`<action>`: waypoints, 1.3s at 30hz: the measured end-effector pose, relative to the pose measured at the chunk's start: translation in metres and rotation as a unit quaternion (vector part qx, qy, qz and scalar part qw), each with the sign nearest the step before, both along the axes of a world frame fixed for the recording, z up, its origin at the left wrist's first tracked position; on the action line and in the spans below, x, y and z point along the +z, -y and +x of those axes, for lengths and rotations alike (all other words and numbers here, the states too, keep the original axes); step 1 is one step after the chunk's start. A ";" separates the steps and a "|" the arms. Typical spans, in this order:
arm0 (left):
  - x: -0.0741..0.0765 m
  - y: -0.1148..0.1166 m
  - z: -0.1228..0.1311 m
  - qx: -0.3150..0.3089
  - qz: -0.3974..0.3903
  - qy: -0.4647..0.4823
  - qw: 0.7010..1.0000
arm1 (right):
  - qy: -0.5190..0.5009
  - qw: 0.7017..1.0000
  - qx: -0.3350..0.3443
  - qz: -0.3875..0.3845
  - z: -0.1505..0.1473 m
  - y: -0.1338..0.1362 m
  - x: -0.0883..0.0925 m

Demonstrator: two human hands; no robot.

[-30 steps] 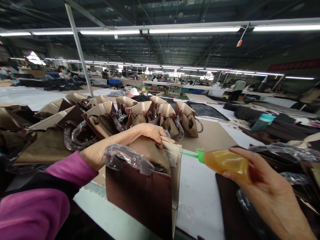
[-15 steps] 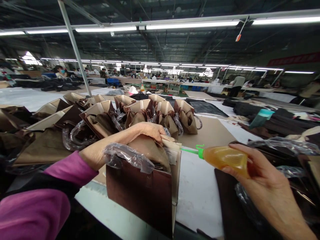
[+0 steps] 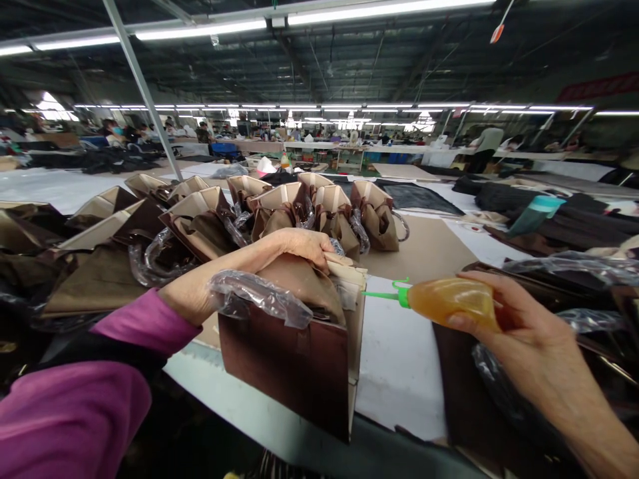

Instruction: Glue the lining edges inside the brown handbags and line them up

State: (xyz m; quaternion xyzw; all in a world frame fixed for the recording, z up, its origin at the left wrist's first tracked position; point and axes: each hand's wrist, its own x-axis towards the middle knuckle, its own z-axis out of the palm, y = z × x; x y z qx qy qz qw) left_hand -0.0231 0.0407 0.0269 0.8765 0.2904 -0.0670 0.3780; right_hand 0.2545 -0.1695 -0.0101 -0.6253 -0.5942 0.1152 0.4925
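Observation:
A dark brown handbag point(image 3: 287, 362) with a tan lining and a plastic-wrapped handle point(image 3: 259, 298) stands at the table's front edge. Reaching across its top, my left hand point(image 3: 307, 247) is closed on the bag's upper far edge, near the pale side panel. My right hand point(image 3: 519, 319) is wrapped round a squeeze bottle point(image 3: 449, 301) of amber liquid, tilted onto its side. The bottle's thin green nozzle point(image 3: 380, 295) points left, its tip at or very near the pale edge of the bag's open side. Whether liquid is coming out cannot be seen.
Several similar brown bags point(image 3: 197, 219) stand behind and to the left. Dark bag pieces with plastic-wrapped handles point(image 3: 594, 322) lie at the right, below a teal container point(image 3: 536, 214). A slanted metal post point(image 3: 144, 90) rises at the back left. People work at distant tables.
The nozzle tip has shifted from the upper corner a little down along the bag's side edge. My left hand keeps its hold. The whole view has tilted slightly.

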 end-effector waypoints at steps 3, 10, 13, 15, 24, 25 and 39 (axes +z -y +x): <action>-0.002 -0.002 0.001 -0.001 0.001 0.002 1.000 | 0.007 1.000 0.019 -0.012 0.003 0.004 -0.007; -0.003 -0.001 0.004 -0.011 0.016 0.002 1.000 | 0.037 0.997 0.042 -0.048 -0.001 0.019 -0.019; -0.004 0.000 0.004 -0.008 0.028 -0.001 1.000 | 0.034 0.996 0.043 -0.071 -0.004 0.024 -0.026; -0.005 0.000 0.004 -0.009 0.021 0.004 1.000 | 0.035 0.994 0.052 -0.089 -0.006 0.026 -0.030; -0.006 0.004 0.004 -0.018 -0.095 0.051 0.994 | 0.035 0.985 0.090 -0.141 -0.013 0.036 -0.051; -0.005 0.005 0.004 -0.019 -0.089 0.051 0.995 | 0.034 0.985 0.092 -0.143 -0.012 0.037 -0.056; 0.007 0.045 -0.004 -0.006 0.046 0.018 0.999 | -0.154 0.951 0.139 -0.229 0.002 0.039 -0.107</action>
